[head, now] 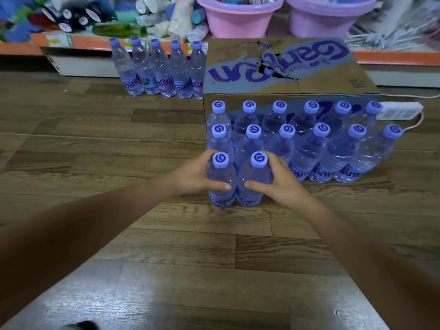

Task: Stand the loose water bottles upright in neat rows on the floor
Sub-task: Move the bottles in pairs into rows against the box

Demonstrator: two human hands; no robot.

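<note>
Right now both hands are wrapped around 2 upright water bottles at the centre of the frame, the start of a 3rd row. The left hand [197,173] curls around the left bottle [221,179], thumb across its front and fingers behind the shoulder; the right hand [281,182] does the same on the right bottle [252,179]. The 2 bottles touch side by side, bases on the wooden floor [166,234].

Just behind them stand 2 finished rows [307,139] of 6 bottles each, the far row against the cardboard box [285,67] in the upper middle. Another 5 bottles [162,70] line up at upper left, by the shelf edge [78,41].

These bottles look full and sealed, so I judge them fairly heavy for their size and stable once set down. Their thin clear plastic will likely give a little under a squeeze and feel smooth, so a grip around the mid-body or shoulder seems safer than pinching the cap. Sliding them snug against the row behind should be easy on this smooth floor.
</note>
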